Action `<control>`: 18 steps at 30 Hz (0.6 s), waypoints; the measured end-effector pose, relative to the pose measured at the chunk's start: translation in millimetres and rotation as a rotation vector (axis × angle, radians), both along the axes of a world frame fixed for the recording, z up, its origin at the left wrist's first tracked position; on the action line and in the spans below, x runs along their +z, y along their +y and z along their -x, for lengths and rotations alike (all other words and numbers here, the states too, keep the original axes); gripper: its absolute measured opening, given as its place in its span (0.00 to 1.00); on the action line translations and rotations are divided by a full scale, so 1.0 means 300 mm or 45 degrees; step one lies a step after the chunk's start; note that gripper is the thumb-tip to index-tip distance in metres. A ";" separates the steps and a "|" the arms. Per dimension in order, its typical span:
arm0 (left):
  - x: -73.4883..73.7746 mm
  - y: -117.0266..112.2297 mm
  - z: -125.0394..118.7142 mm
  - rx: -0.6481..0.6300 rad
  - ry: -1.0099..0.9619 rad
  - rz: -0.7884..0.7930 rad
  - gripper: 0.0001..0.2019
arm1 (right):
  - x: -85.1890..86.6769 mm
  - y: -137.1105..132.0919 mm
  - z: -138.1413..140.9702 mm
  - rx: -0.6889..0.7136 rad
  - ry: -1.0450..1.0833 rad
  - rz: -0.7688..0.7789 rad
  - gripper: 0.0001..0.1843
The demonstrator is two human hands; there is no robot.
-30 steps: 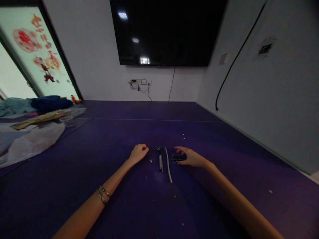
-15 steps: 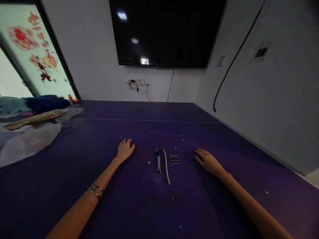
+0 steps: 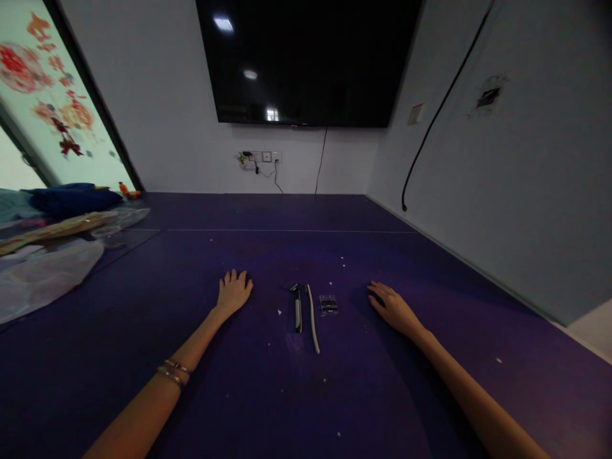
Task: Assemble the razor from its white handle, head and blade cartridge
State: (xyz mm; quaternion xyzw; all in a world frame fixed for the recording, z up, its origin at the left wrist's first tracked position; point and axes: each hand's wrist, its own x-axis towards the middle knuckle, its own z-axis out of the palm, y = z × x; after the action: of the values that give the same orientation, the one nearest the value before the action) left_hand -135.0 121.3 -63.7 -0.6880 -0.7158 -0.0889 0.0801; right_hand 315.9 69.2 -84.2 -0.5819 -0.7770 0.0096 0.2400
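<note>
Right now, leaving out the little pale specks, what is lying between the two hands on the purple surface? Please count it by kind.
Razor: 1
Pale toothbrush-like stick: 1
Small clear-and-black packet: 1
Total: 3

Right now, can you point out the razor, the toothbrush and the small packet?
Razor (image 3: 298, 312), head view: on its handle.
Toothbrush (image 3: 312, 319), head view: on its handle.
Small packet (image 3: 328, 305), head view: near its middle.

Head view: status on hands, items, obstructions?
Left hand and right hand open, holding nothing. Razor, toothbrush and small clear pack lie between them, side by side, apart. Nothing covers them; white scraps nearby.
</note>
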 end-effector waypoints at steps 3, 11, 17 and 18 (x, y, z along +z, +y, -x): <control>-0.002 -0.001 0.000 0.002 0.009 -0.007 0.25 | 0.004 -0.001 0.004 0.013 0.007 -0.016 0.22; -0.006 0.002 0.003 0.008 -0.009 -0.007 0.25 | 0.006 -0.003 0.007 0.006 -0.004 -0.039 0.21; -0.004 -0.004 -0.001 0.000 -0.089 -0.039 0.24 | 0.004 -0.001 0.004 0.003 -0.033 -0.038 0.22; 0.002 -0.008 -0.002 -0.003 -0.107 -0.048 0.23 | 0.004 -0.001 0.004 0.003 -0.042 -0.037 0.22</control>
State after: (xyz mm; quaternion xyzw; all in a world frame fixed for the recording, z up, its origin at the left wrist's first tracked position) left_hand -134.4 118.9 -63.1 -0.6828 -0.7160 -0.1313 0.0626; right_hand 314.6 68.8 -83.0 -0.5777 -0.7814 -0.0110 0.2357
